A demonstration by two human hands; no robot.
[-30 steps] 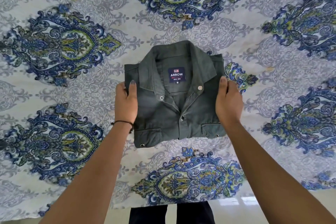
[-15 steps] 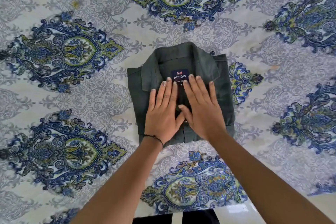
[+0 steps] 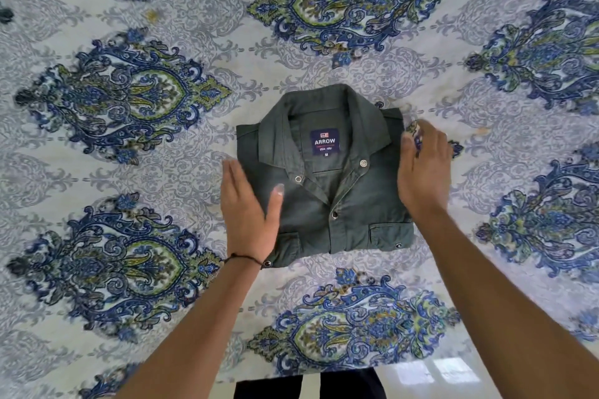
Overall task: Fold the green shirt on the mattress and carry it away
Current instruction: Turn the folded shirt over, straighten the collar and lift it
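Note:
The dark green shirt point(image 3: 337, 201) lies folded into a neat square on the patterned mattress point(image 3: 129, 152), collar up, with a blue ARROW label showing inside the neck. My left hand point(image 3: 248, 217) lies flat along the shirt's left edge, fingers straight, thumb spread onto the cloth. At the shirt's right edge my right hand point(image 3: 423, 168) rests with straight fingers, slightly blurred. Neither hand grips the shirt.
The mattress sheet, white with blue and green paisley medallions, fills nearly the whole view. Its near edge runs along the bottom, where glossy white floor point(image 3: 453, 376) and my dark trousers point(image 3: 308, 385) show.
Half a second ago both palms pressed together on the shirt's middle. They have since slid apart to its left and right edges. The shirt has stayed in place.

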